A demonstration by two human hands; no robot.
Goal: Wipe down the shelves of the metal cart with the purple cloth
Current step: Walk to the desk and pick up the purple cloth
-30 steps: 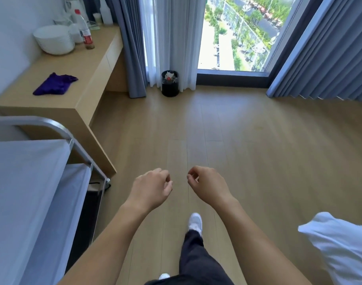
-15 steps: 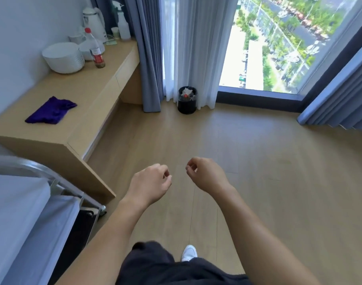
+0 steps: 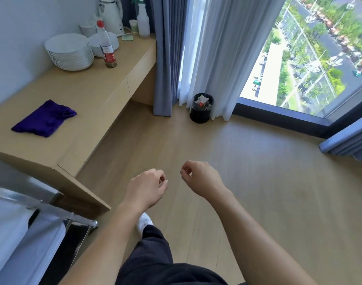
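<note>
On the desk (image 3: 89,95) beside the cart (image 3: 52,210), the purple cloth (image 3: 44,118) lies untouched; left hand (image 3: 146,187) and right hand (image 3: 201,178) hang loosely curled, empty; wiping not begun.

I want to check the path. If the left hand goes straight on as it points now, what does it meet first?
Probably nothing near: the left hand points over bare floor toward the bin. The cloth lies off to its left.

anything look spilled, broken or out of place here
Nothing spilled or broken. The crumpled purple cloth lies untouched on the long wooden counter, apart from the metal cart; both hands are empty.
</note>
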